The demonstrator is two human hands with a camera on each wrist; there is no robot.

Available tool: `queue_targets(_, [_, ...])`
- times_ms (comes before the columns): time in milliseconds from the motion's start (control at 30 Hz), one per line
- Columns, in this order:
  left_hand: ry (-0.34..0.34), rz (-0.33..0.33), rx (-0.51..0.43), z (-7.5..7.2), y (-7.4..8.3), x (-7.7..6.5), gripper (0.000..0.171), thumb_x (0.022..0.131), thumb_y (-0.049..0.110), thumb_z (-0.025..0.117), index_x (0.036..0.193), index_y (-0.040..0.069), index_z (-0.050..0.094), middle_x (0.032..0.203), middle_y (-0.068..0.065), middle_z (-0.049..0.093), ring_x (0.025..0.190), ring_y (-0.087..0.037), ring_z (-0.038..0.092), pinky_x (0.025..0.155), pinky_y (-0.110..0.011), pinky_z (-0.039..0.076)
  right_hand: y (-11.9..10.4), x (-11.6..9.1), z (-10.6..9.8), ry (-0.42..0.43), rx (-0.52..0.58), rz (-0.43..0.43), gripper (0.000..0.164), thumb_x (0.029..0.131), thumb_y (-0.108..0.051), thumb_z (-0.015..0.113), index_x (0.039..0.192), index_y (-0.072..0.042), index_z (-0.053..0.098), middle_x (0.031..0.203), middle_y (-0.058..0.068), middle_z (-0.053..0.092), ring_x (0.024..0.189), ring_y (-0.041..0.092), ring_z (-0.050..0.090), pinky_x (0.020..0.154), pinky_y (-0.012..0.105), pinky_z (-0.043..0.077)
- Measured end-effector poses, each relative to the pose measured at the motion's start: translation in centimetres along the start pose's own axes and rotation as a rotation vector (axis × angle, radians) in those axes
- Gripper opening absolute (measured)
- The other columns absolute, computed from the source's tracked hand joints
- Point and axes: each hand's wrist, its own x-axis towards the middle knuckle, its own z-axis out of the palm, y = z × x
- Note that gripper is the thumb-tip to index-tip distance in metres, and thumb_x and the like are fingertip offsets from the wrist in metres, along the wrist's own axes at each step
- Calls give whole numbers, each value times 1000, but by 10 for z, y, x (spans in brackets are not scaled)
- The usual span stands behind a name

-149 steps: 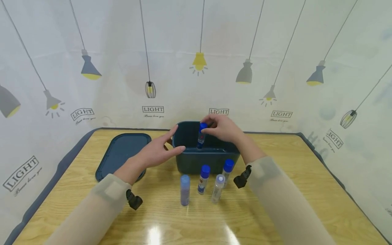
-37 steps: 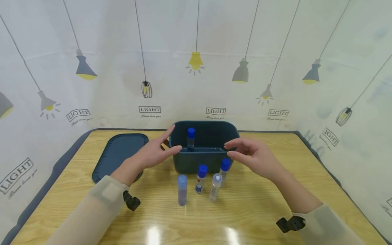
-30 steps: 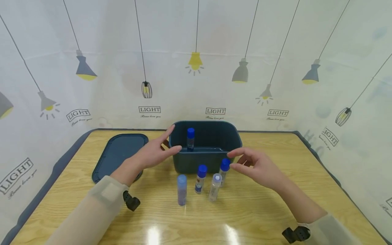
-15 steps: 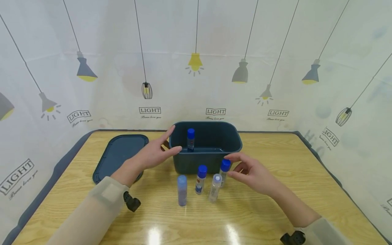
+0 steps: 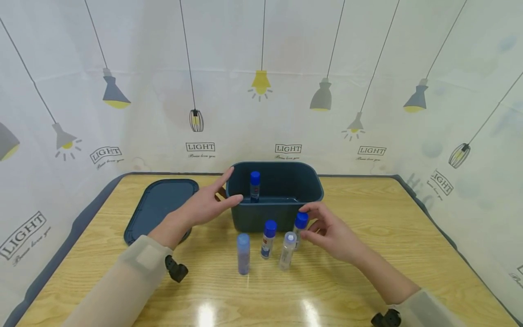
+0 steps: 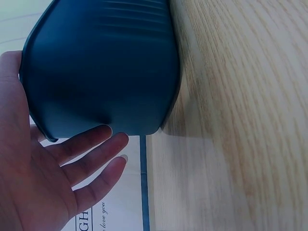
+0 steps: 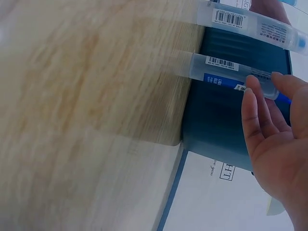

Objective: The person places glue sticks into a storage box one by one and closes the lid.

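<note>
Right hand (image 5: 333, 238) bends about the rightmost blue-capped tube (image 5: 301, 221), upright near the front of the bin (image 5: 271, 219), pinch contact not tellable; left hand (image 5: 204, 204) spread, unclenched, at its left end; step judged grasping, next move calling for a secure pinch.

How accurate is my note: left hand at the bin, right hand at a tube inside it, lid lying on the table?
Nearly: the right hand is at a tube standing in front of the bin, not inside it, as the head view shows. The left hand and lid are as noted.
</note>
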Motion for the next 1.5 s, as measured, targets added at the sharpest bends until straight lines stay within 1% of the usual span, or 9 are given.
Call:
queue_targets(100, [1,1,0,0,1,0,95,100,80,57,174,52,3,136,-11,64,120,-30,67,93,-47,58,0,0,2,12,0,-12,49,105,-8,74,148,-13,50,127,16,68,94,32,73,78,28,61])
queue_targets(167, [2,1,1,1,1,0,95,100,80,57,174,53,3,135,-11,64,119,-30,67,92,-46,58,1,-1,2,25,-7,-25,47,105,-8,74,146,-14,51,125,15,70,94,32,74,79,28,61])
queue_targets(233, [2,3,1,1,1,0,95,101,80,57,174,52,4,135,-11,64,119,-29,67,92,-46,58,1,-2,2,36,-16,-37,46,105,-8,75,144,-16,52,125,14,71,93,27,74,79,28,61])
queue_targets(333, [2,3,-2,1,1,-1,95,101,79,57,174,52,4,135,-11,64,119,-29,67,92,-46,58,1,-4,0,49,-40,-52,46,104,-9,76,142,-17,53,124,13,73,91,17,73,80,28,61])
queue_targets(500, [-1,2,-8,1,2,-1,95,101,80,57,174,53,3,135,-11,64,119,-29,67,91,-45,58,-3,-11,-8,91,-74,-95,47,102,-7,78,141,-16,54,121,12,76,88,12,71,79,28,61])
queue_targets(667, [1,-1,-6,0,3,-2,95,101,80,56,174,52,3,135,-11,64,121,-30,67,93,-47,58,-11,-16,-19,151,-90,-158,48,101,-4,78,142,-15,55,114,11,76,83,13,71,75,27,59])
queue_targets(1033, [-2,-9,7,-1,2,-1,96,100,81,56,174,53,3,138,-12,64,122,-30,66,94,-48,58,-34,-20,-41,227,-111,-259,53,99,2,78,145,-13,55,107,7,77,77,13,70,67,26,58])
queue_targets(1300, [3,-4,14,0,2,-1,95,100,81,56,174,53,3,139,-12,65,122,-31,66,95,-48,58,-55,-13,-54,272,-97,-362,58,97,9,76,147,-8,53,101,2,76,72,15,67,64,26,55])
queue_targets(1500, [5,-2,16,0,1,0,95,100,82,55,174,53,2,139,-12,65,122,-31,66,95,-49,58,-68,-6,-59,315,-100,-405,60,96,12,75,148,-8,53,102,-5,76,70,14,66,63,26,53])
